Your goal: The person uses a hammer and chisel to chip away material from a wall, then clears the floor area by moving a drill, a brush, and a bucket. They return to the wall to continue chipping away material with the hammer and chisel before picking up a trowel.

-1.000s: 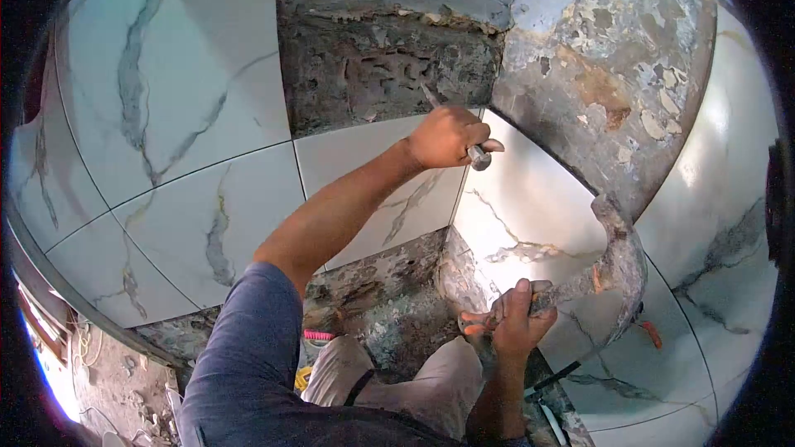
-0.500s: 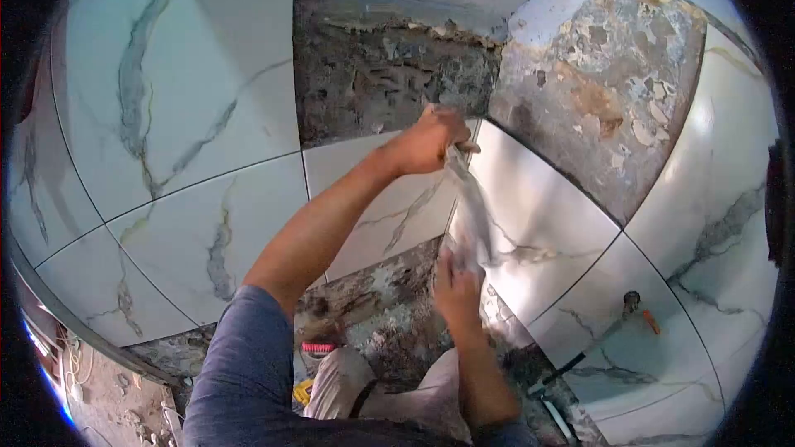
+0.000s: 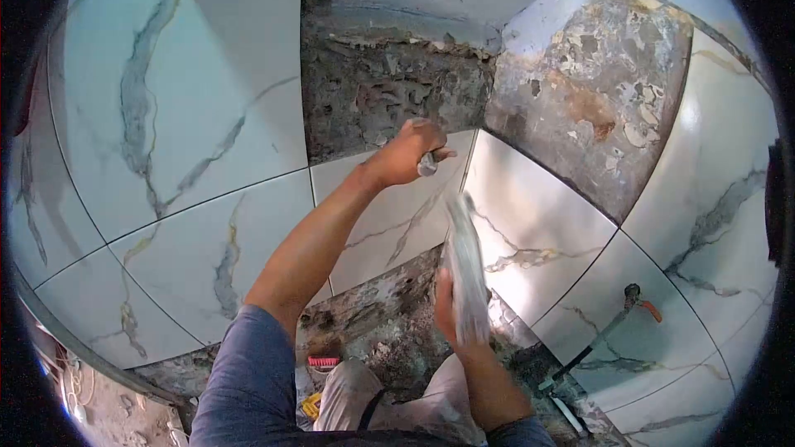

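Observation:
My left hand (image 3: 414,151) is a fist around a short greyish handle (image 3: 427,165), in front of the white marbled tile beside the corner. Lower and to the right, my right hand (image 3: 450,310) is near a long pale grey-white object (image 3: 469,269), blurred by motion. That object hides much of the palm and fingers, so the hold is unclear. Behind it stands a white tile (image 3: 530,223) on the right wall. Above my left hand is a bare patch of rough mortar (image 3: 389,87).
Large marbled tiles (image 3: 207,58) cover the left wall. Another rough patch (image 3: 596,108) is on the right wall. A tap with an orange handle (image 3: 650,310) and hose (image 3: 600,338) is at the right. A red brush (image 3: 324,361) and a yellow object (image 3: 311,405) lie by my legs.
The pale object has dropped away from my left hand and now spans lower, in front of my right hand. The handle in my left fist now shows. The view has shifted slightly.

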`<action>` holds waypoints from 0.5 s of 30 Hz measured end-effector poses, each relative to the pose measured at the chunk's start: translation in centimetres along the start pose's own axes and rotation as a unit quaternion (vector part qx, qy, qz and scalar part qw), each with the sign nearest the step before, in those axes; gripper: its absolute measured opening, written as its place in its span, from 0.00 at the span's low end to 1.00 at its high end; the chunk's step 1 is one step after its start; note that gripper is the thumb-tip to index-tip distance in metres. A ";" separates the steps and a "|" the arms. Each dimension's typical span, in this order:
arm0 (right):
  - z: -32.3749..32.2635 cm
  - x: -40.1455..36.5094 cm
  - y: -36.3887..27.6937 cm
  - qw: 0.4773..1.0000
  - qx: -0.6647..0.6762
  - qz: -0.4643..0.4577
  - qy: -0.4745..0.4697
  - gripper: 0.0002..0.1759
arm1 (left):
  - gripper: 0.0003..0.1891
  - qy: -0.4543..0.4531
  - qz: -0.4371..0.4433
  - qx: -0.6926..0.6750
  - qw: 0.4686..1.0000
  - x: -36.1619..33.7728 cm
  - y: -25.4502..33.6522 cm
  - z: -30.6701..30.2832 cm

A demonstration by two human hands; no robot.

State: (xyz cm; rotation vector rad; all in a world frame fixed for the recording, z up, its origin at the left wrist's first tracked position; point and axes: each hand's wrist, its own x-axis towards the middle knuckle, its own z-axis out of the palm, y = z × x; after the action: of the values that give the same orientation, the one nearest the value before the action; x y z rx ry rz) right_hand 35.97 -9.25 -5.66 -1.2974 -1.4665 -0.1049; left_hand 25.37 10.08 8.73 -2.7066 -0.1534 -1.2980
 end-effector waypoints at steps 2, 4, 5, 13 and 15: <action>0.4 0.6 0.3 0.997 -0.011 -0.070 0.010 0.17 | 0.13 -0.008 -0.013 -0.004 1.000 -0.2 -0.2 -0.1; 0.3 2.0 0.4 0.989 -0.067 -0.092 -0.090 0.14 | 0.14 -0.018 0.014 0.016 1.000 -0.2 -0.5 -0.2; 1.0 3.1 0.0 0.985 -0.058 0.096 -0.131 0.12 | 0.14 -0.023 0.015 0.009 1.000 -0.7 -0.7 -0.1; -2.5 -3.1 0.9 0.993 0.114 -0.022 0.009 0.16 | 0.11 0.026 0.034 0.005 0.999 -0.2 1.2 1.5; -4.4 -2.9 -0.8 0.956 0.279 0.082 0.040 0.14 | 0.11 0.028 0.034 0.030 0.999 0.6 3.3 1.3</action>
State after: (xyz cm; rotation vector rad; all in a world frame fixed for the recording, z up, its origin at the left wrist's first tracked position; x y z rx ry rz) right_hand 37.58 -14.34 -5.73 -0.9291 -1.1951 0.3416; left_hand 27.20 7.03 8.16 -2.5996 -0.0917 -1.3269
